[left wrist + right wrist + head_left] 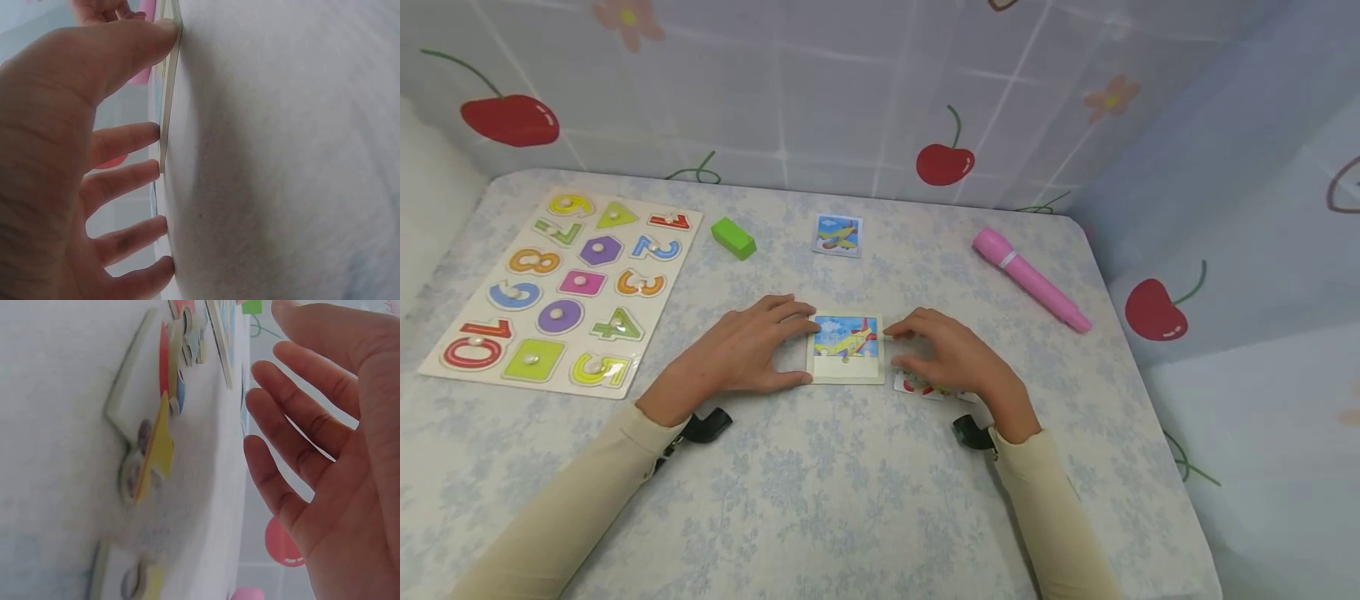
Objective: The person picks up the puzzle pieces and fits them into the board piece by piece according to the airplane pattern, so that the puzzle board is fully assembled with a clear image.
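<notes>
A small square jigsaw puzzle (848, 372) in a pale frame lies in the middle of the table. Its upper part shows a yellow airplane on blue sky, while the bottom strip is bare. My left hand (741, 350) rests at the frame's left side, thumb at the lower corner and fingertips along the edge, fingers spread. To the right, my right hand (955, 358) hovers beside the frame with loosely bent fingers and nothing in them. Several loose puzzle pieces (134, 381) lie under it, partly hidden in the head view; one bears a yellow shape (164, 440).
A picture card (837, 236) with the same airplane lies behind the puzzle. Nearby sits a green block (733, 238). At left is a number-and-shape peg board (651, 321); a pink flashlight-shaped stick (1033, 282) lies at right. A patterned curtain (850, 100) hangs behind the table.
</notes>
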`<state>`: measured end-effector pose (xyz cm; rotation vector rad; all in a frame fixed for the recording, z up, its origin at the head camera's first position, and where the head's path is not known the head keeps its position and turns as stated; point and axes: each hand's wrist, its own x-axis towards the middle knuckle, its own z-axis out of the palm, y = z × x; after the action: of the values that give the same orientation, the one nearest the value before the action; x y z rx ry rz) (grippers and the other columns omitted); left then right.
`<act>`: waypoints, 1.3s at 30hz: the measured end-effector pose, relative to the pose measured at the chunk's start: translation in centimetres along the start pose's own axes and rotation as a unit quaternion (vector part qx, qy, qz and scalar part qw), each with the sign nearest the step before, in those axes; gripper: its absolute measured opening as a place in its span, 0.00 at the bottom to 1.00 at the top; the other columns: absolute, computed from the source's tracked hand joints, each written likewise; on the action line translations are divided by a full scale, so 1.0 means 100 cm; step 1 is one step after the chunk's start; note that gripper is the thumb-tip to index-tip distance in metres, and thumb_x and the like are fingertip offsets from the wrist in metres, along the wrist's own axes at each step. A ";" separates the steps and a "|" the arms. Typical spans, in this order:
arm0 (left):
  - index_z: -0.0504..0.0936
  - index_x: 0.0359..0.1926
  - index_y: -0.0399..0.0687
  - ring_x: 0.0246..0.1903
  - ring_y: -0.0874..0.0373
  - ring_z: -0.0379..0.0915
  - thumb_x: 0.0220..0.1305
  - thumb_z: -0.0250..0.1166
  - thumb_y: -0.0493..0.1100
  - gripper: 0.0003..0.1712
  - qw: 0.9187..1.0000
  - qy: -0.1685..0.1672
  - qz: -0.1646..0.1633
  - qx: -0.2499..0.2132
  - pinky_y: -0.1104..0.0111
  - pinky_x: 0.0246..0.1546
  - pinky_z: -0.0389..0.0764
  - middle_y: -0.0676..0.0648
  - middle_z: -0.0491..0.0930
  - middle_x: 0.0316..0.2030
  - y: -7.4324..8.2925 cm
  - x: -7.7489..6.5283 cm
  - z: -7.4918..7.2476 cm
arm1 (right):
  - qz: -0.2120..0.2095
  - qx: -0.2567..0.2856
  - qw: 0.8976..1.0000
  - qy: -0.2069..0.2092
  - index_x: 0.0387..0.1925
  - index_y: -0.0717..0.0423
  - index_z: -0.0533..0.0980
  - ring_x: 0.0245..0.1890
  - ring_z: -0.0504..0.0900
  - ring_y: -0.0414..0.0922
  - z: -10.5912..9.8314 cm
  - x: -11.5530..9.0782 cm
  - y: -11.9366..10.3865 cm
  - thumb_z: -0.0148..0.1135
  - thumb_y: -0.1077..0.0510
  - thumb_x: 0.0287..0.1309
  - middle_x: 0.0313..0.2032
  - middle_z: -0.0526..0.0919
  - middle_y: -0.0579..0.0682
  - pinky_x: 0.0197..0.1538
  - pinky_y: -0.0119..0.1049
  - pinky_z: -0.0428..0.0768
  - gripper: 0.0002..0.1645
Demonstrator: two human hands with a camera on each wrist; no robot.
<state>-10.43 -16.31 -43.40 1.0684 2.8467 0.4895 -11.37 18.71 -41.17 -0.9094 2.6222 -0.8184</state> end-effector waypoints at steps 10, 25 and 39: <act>0.82 0.71 0.55 0.77 0.43 0.62 0.61 0.76 0.70 0.43 1.000 0.007 -0.002 -0.002 0.47 0.44 0.86 0.48 0.72 0.75 -0.001 0.000 0.001 | 0.016 -0.001 1.000 0.009 0.60 0.51 0.85 0.56 0.81 0.43 0.005 -0.016 0.003 0.80 0.50 0.62 0.54 0.86 0.44 0.62 0.46 0.80 0.26; 0.82 0.70 0.55 0.77 0.43 0.62 0.60 0.77 0.69 0.43 1.000 0.015 0.002 -0.010 0.47 0.43 0.86 0.49 0.73 0.74 0.000 -0.001 0.001 | 0.009 -0.032 0.999 0.012 0.47 0.48 0.88 0.48 0.80 0.41 0.015 -0.029 0.001 0.85 0.52 0.57 0.49 0.83 0.41 0.53 0.42 0.81 0.18; 0.82 0.70 0.54 0.77 0.42 0.63 0.60 0.77 0.69 0.43 1.000 0.014 0.005 -0.010 0.47 0.43 0.86 0.48 0.73 0.74 0.001 -0.002 0.001 | -0.009 -0.088 0.996 0.006 0.45 0.46 0.88 0.46 0.79 0.41 0.015 -0.022 -0.004 0.80 0.51 0.60 0.48 0.85 0.40 0.54 0.44 0.79 0.13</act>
<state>-10.23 -16.31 -43.49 1.0818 2.8557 0.5352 -8.85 19.21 -42.05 -0.9773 2.7337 -0.6068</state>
